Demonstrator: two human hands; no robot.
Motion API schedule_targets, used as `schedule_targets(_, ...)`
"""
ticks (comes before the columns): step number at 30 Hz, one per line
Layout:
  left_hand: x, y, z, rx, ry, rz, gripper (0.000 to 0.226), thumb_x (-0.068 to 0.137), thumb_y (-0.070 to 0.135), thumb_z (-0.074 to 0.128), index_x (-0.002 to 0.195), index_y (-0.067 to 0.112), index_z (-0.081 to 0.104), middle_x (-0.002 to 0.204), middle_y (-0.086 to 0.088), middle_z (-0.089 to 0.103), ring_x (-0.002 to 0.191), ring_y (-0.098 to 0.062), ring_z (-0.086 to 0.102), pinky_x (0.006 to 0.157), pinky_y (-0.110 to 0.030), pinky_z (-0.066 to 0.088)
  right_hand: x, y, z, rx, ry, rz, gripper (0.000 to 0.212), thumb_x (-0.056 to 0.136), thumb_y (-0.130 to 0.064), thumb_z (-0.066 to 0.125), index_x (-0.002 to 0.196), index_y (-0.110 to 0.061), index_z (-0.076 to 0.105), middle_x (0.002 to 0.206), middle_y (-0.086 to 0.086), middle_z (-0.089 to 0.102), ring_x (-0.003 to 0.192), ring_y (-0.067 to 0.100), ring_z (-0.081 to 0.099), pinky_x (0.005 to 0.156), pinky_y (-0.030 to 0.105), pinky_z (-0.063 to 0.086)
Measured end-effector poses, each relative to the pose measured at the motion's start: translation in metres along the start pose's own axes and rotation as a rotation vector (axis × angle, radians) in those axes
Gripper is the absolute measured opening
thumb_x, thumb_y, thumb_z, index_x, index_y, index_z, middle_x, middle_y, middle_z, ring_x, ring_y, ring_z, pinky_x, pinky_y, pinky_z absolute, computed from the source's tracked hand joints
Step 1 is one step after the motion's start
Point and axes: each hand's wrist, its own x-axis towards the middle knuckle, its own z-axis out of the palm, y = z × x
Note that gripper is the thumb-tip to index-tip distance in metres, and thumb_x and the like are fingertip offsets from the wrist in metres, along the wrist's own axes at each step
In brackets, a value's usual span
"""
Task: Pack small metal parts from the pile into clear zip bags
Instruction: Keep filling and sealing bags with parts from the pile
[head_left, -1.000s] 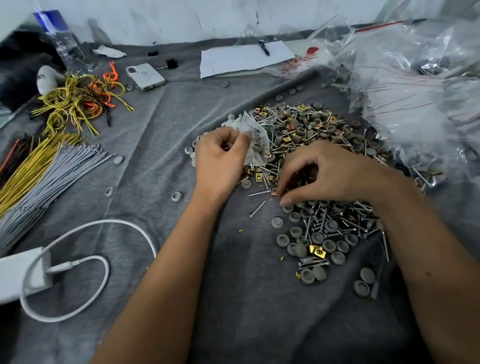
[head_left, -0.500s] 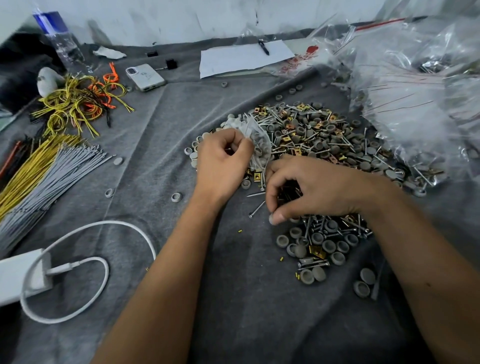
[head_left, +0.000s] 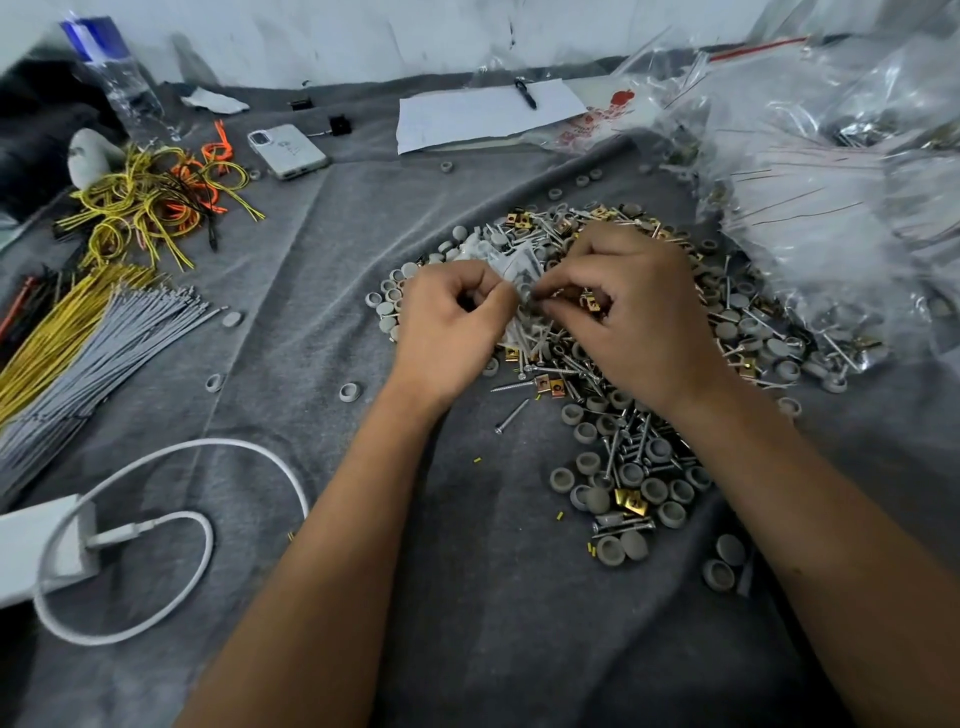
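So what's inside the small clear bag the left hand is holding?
The small clear bag shows a few screws and grey pieces; the left hand and right hand cover its lower part.

No lettering can be read anywhere. The plastic bag (head_left: 597, 122) just right of the white paper sheet (head_left: 483, 111) carries red print, an apple-like figure with characters too blurred to make out.

Single wide-angle view from head height, looking forward and steeply down along both forearms. Close over the gray cloth (head_left: 270, 332), with left hand (head_left: 447, 332) and right hand (head_left: 634, 317) near frame center above the pile of parts (head_left: 639, 457). Far edge reaching the white wall (head_left: 363, 36). Straight lines bowed toward the borders.
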Motion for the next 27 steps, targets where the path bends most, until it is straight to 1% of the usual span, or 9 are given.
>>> schedule_targets(4, 0.001, -0.003, 0.000, -0.041, 0.023, -0.023, 0.027, 0.081, 0.012, 0.058, 0.055, 0.008, 0.052, 0.052, -0.002, 0.048, 0.053, -0.013, 0.041, 0.054, -0.028, 0.032, 0.001, 0.002, -0.007, 0.092, 0.048, 0.018, 0.012, 0.084, -0.014, 0.084, 0.094, -0.008, 0.080, 0.086, -0.005, 0.065, 0.072, -0.009, 0.053, 0.068, 0.005, 0.037)
schedule_targets(7, 0.001, -0.005, 0.000, -0.042, 0.060, -0.023, 0.029, 0.081, 0.012, 0.057, 0.059, -0.004, 0.050, 0.053, -0.007, 0.046, 0.053, -0.014, 0.039, 0.052, -0.029, 0.031, 0.003, 0.007, -0.016, 0.156, 0.008, 0.062, 0.010, 0.084, -0.016, 0.084, 0.089, -0.012, 0.077, 0.083, -0.006, 0.068, 0.073, 0.004, 0.061, 0.066, 0.019, 0.047)
schedule_targets(11, 0.002, -0.008, -0.001, -0.062, 0.076, -0.041, 0.030, 0.082, 0.012, 0.058, 0.058, -0.001, 0.048, 0.053, -0.009, 0.047, 0.053, -0.015, 0.039, 0.052, -0.030, 0.030, 0.004, 0.016, -0.024, 0.219, -0.442, 0.100, 0.014, 0.075, -0.039, 0.087, 0.083, -0.032, 0.078, 0.083, -0.020, 0.069, 0.086, 0.001, 0.064, 0.077, 0.023, 0.046)
schedule_targets(13, 0.002, -0.008, -0.001, -0.064, 0.079, -0.048, 0.030, 0.082, 0.012, 0.058, 0.057, 0.000, 0.048, 0.053, -0.007, 0.047, 0.053, -0.015, 0.039, 0.052, -0.030, 0.031, 0.003, 0.019, -0.023, 0.177, -0.647, 0.121, 0.025, 0.065, -0.058, 0.084, 0.083, -0.041, 0.078, 0.092, -0.024, 0.062, 0.102, -0.004, 0.052, 0.089, 0.025, 0.040)
schedule_targets(16, 0.002, -0.009, 0.000, -0.066, 0.081, -0.052, 0.030, 0.083, 0.012, 0.058, 0.056, 0.003, 0.047, 0.053, -0.005, 0.047, 0.052, -0.013, 0.038, 0.052, -0.029, 0.031, 0.002, 0.020, -0.022, 0.080, -0.800, 0.121, 0.036, 0.056, -0.072, 0.079, 0.085, -0.052, 0.075, 0.101, -0.022, 0.053, 0.112, -0.003, 0.039, 0.100, 0.029, 0.036)
schedule_targets(18, 0.002, -0.009, -0.001, -0.065, 0.079, -0.053, 0.030, 0.082, 0.012, 0.058, 0.056, 0.004, 0.048, 0.053, -0.004, 0.047, 0.053, -0.013, 0.039, 0.052, -0.029, 0.031, 0.002, 0.021, -0.023, 0.040, -0.835, 0.136, 0.040, 0.052, -0.077, 0.075, 0.085, -0.054, 0.075, 0.104, -0.019, 0.052, 0.113, 0.005, 0.040, 0.102, 0.042, 0.040)
schedule_targets(20, 0.002, -0.008, -0.001, -0.061, 0.071, -0.053, 0.029, 0.082, 0.012, 0.058, 0.056, 0.004, 0.048, 0.053, -0.004, 0.047, 0.054, -0.013, 0.039, 0.053, -0.029, 0.031, 0.002, 0.020, -0.023, 0.033, -0.846, 0.149, 0.041, 0.052, -0.077, 0.074, 0.084, -0.053, 0.075, 0.104, -0.019, 0.051, 0.112, 0.007, 0.040, 0.103, 0.047, 0.040)
schedule_targets(24, 0.001, -0.007, -0.001, -0.042, 0.055, -0.051, 0.027, 0.082, 0.011, 0.058, 0.056, 0.007, 0.051, 0.054, -0.005, 0.051, 0.054, -0.013, 0.042, 0.053, -0.028, 0.033, 0.001, 0.017, -0.022, 0.107, -0.819, 0.162, 0.027, 0.061, -0.061, 0.085, 0.080, -0.043, 0.075, 0.099, -0.021, 0.056, 0.105, 0.000, 0.048, 0.093, 0.038, 0.044)
schedule_targets(27, 0.001, -0.005, -0.001, -0.009, 0.050, -0.038, 0.027, 0.085, 0.006, 0.060, 0.059, 0.002, 0.054, 0.055, -0.006, 0.052, 0.055, -0.012, 0.043, 0.054, -0.029, 0.035, 0.003, 0.015, -0.025, 0.259, -0.663, 0.192, 0.018, 0.071, -0.041, 0.089, 0.080, -0.034, 0.074, 0.093, -0.017, 0.066, 0.093, 0.003, 0.063, 0.088, 0.036, 0.052)
